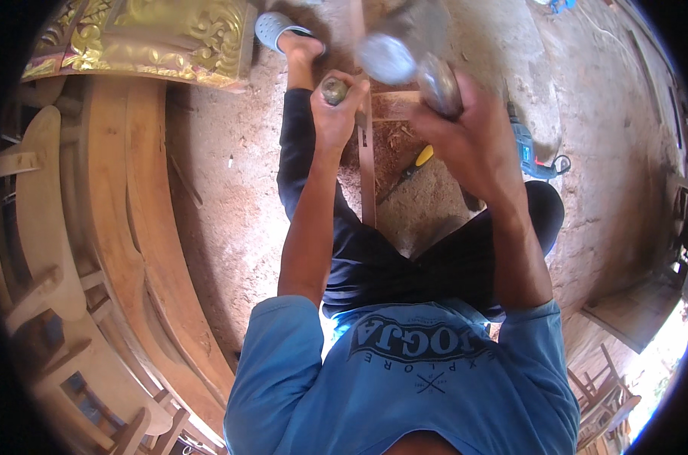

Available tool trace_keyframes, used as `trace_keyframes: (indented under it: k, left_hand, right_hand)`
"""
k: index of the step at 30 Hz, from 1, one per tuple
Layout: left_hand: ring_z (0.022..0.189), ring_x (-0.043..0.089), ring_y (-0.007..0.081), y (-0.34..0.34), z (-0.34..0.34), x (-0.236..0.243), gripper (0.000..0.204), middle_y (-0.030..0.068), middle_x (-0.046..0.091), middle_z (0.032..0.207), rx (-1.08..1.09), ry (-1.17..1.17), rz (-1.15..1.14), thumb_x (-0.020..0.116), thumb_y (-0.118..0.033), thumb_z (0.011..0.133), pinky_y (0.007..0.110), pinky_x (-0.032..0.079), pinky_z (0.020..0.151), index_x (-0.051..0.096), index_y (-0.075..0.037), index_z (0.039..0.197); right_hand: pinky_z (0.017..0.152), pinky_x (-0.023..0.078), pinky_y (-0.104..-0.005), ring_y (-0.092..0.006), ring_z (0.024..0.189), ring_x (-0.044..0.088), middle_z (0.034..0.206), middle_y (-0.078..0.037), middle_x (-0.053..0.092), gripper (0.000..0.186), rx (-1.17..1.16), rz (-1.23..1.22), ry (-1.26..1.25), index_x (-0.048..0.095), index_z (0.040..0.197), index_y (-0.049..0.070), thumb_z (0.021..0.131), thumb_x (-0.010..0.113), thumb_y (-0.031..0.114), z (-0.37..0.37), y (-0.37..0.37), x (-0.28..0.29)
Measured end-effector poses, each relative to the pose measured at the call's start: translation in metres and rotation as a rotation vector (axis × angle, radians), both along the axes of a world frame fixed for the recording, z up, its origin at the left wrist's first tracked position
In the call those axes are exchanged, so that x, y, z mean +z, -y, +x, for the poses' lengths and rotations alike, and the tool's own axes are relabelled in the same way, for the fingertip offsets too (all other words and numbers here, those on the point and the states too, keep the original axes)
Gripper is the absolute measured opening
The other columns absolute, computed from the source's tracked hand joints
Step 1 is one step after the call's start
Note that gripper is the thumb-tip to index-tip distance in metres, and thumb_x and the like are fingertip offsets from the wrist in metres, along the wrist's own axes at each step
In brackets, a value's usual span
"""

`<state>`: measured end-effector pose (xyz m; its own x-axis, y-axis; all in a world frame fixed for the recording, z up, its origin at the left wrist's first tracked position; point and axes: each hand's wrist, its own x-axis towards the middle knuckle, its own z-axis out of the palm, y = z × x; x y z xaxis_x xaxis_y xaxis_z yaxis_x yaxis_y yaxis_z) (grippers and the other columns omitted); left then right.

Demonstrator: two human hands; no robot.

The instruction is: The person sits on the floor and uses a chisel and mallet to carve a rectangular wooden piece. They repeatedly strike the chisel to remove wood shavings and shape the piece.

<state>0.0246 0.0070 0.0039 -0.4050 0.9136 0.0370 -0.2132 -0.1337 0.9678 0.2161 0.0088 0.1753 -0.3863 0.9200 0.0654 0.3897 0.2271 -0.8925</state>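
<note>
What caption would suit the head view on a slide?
The left hand grips a rounded handle by a wooden frame, the right hand a blurred hammer, a power tool nearby.

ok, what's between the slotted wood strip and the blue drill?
In the head view, wood shavings and a yellow-handled tool lie between the wood strip and the drill; the right hand also crosses that stretch.
</note>
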Motion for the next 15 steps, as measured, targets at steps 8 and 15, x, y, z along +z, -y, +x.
trace_keyframes:
  k: [8, 15]
  left_hand:
    - [0.066, 0.058, 0.0044, 0.001, 0.004, -0.012, 0.010, -0.0018, 0.064, 0.075, 0.048, -0.121, 0.033, 0.076, -0.004, 0.087, 0.021, 0.044, 0.057, 0.066, -0.005, 0.088]
    - [0.074, 0.060, 0.0084, 0.003, 0.008, -0.005, 0.019, -0.0005, 0.064, 0.083, -0.006, -0.138, -0.106, 0.072, -0.005, 0.088, 0.025, 0.048, 0.063, 0.063, -0.005, 0.105]
  right_hand:
    - [0.070, 0.053, -0.0452, -0.0360, 0.080, 0.070, 0.084, -0.022, 0.069, 0.028, 0.115, 0.309, 0.237, 0.061, 0.104, 0.000, 0.085, 0.072, 0.018, -0.023, -0.016, -0.023]
    - [0.075, 0.054, -0.0524, -0.0432, 0.083, 0.069, 0.085, -0.023, 0.070, 0.029, 0.185, 0.186, 0.446, 0.061, 0.098, 0.000, 0.083, 0.070, 0.023, -0.030, -0.022, -0.043]
